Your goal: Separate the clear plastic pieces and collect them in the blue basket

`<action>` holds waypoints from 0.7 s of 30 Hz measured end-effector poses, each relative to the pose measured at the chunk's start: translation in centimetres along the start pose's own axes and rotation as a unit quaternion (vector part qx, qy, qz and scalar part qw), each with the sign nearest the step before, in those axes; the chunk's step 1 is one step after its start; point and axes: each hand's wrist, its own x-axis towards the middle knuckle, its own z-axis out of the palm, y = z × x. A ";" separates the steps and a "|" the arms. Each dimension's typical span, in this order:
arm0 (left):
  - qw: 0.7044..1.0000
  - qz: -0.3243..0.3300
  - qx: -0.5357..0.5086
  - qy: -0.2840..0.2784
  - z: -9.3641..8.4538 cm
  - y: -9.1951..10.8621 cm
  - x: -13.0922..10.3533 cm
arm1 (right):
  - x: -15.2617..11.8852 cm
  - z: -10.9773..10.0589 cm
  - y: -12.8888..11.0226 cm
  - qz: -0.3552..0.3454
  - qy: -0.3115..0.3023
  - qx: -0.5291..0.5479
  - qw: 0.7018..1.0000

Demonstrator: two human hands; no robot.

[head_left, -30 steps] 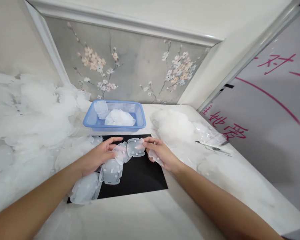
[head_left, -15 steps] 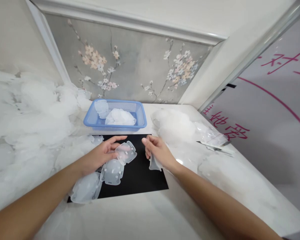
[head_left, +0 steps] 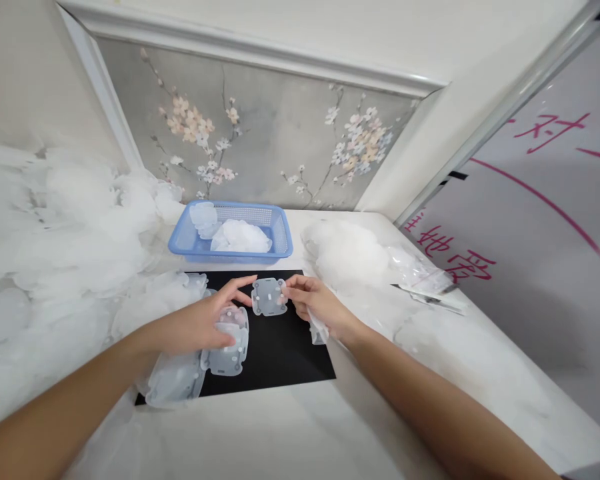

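Your right hand pinches one see-through piece by its edge over the black sheet, maybe so its dots show well, another piece tucked in it, while your left hand spreads open over more pieces, gripping none I can see

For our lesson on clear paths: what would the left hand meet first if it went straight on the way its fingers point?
The left hand would likely first meet the upper translucent piece held by the right hand; depth is unclear, so they may be touching.
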 end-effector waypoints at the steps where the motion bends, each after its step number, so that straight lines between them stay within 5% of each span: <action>1: 1.000 -0.004 0.018 -0.006 -0.1 0.2 -0.1 | 0.0 -0.2 -0.1 0.006 -0.005 0.008 1.000; 13: 0.995 -0.079 -0.004 0.067 0.0 0.2 0.9 | -0.3 -0.6 -0.4 -0.037 -0.026 0.032 0.998; 17: 0.988 -0.068 -0.085 0.107 0.2 -0.1 1.1 | -0.1 -0.7 -0.2 -0.080 -0.043 0.077 0.993; 21: 0.967 -0.065 -0.229 0.089 0.2 0.0 1.1 | -0.2 -0.7 -0.3 -0.132 -0.044 0.060 0.988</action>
